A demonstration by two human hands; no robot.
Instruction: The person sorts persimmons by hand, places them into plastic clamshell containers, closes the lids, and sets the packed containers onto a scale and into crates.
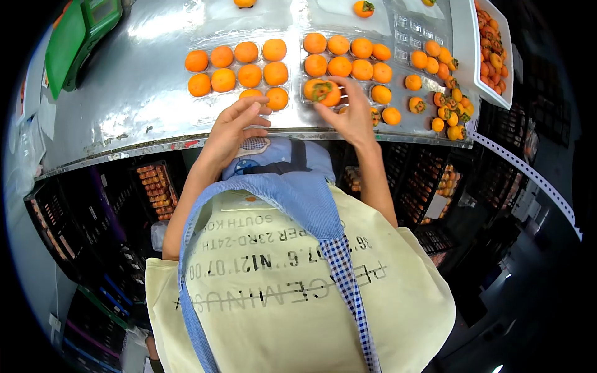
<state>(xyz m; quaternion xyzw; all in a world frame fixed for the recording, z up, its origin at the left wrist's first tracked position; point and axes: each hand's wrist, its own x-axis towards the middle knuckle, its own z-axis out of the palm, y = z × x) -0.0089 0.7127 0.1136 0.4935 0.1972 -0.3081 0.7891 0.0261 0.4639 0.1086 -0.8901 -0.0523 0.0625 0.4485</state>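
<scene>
Right hand (356, 118): thumb and fingers pinching one persimmon (328, 94), green calyx turned up, above the near row of the right transparent tray (303, 54). Whether the held fruit rests on anything is not resolved.

Left hand (233, 127): fingers loosely spread, gripping nothing, at the near side of the left transparent tray (290, 76). Contact between its fingertips and the fruit there cannot be told.

Progress, judged from layout: the two far rows of both trays are filled, four fruit across, mostly smooth side up. The near rows seem to be the part in hand; two fruit show there just beyond the left hand, but the hands hide other places, so no full count.

Remaining: loose persimmons (432, 64) on the tabletop (134, 96) to the right of the right hand, several calyx up; many more in a white crate (465, 43) farther right. A further moulded tray (407, 31), ahead and right of the right hand, has exposed cups and appears not yet filled.
</scene>
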